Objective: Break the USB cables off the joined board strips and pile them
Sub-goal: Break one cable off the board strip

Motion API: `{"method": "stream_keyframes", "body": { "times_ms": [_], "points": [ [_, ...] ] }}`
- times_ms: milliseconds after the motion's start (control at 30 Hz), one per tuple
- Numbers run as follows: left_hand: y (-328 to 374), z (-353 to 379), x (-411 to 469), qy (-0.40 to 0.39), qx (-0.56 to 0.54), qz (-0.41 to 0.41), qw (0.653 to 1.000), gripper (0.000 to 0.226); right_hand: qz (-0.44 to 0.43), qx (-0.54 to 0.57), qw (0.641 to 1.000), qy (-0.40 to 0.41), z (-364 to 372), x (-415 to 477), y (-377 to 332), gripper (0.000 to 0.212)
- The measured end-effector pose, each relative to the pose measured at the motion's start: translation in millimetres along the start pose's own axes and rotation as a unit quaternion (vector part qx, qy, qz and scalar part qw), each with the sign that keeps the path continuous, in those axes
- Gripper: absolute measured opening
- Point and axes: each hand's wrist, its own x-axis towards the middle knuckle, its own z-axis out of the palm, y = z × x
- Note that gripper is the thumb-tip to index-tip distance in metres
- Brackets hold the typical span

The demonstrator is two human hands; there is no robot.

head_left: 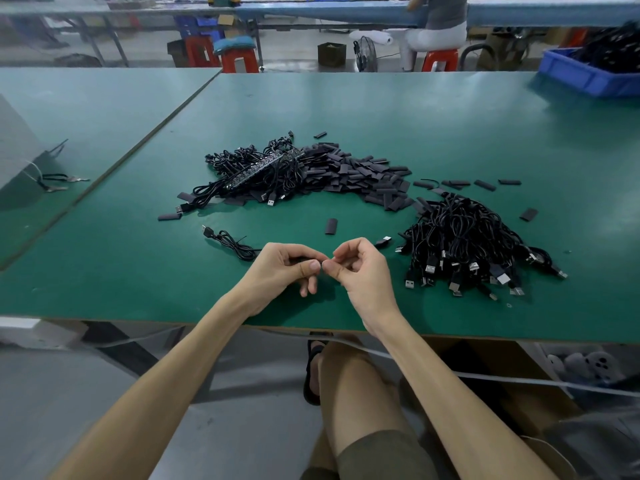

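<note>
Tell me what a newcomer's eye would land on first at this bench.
The left hand and right hand meet near the front edge of the green table, pinching a small dark piece between their fingertips. Right of them lies a pile of loose USB cables; behind, at centre, a tangle of cables on board strips beside a heap of black sleeves.

Green table (381,109): cable-strip heap (256,171), black sleeve pieces (360,174), loose cable pile (464,244) (right), blue bin (585,76).
</note>
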Motion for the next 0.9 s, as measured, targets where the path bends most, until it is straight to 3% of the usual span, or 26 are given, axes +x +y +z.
{"method": "stream_keyframes", "body": {
  "times_ms": [400,667,900],
  "points": [
    [4,-11,-2,-0.067,-0.131,-0.013,0.989,0.037,0.024,0.091,0.994,0.048,-3,2,2,0.017],
    [3,-11,0,-0.028,-0.153,-0.026,0.988,0.03,0.033,0.116,0.993,0.012,-4,3,-1,0.017],
    [4,-8,0,0.005,-0.188,-0.003,0.982,0.043,0.025,0.108,0.994,-0.008,2,3,-4,0.014]
  ]
}}
